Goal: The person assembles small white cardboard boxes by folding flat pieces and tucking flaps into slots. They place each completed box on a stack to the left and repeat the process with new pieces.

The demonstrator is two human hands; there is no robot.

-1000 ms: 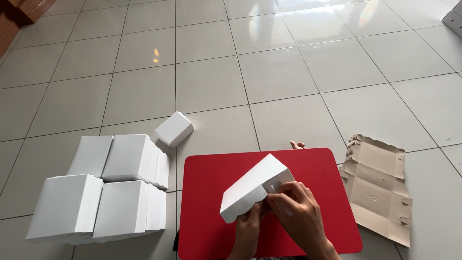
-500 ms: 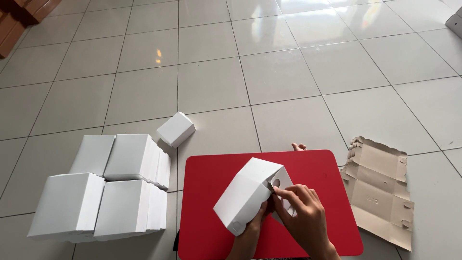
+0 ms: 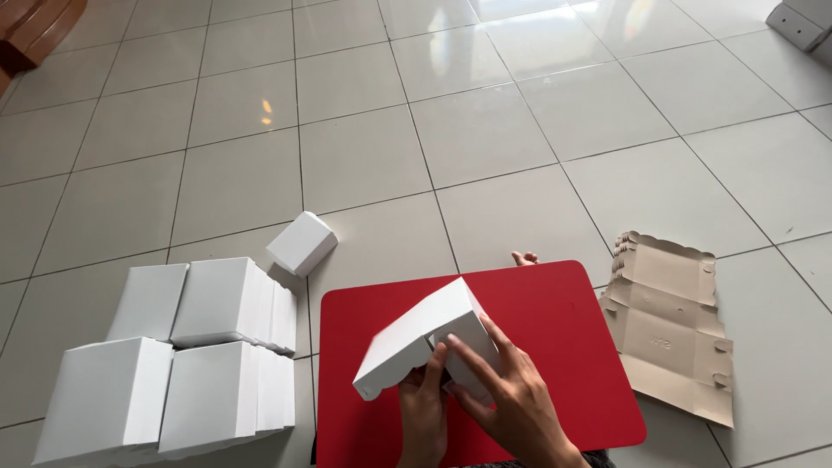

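Both hands grip one white carton box (image 3: 422, 340), held tilted above the red mat (image 3: 555, 347) on the tiled floor (image 3: 485, 130). Right hand (image 3: 511, 394) clamps its near end, fingers spread over the flap; left hand (image 3: 425, 416) closes on it from below. Stack of finished white boxes (image 3: 173, 355) sits left of the mat, one small box (image 3: 302, 243) apart behind. Flat brown cardboard blanks (image 3: 672, 325) lie just right of the mat.

White box (image 3: 414, 342), red mat (image 3: 555, 312), brown cardboard sheet (image 3: 672, 325), grey tiles (image 3: 485, 130).
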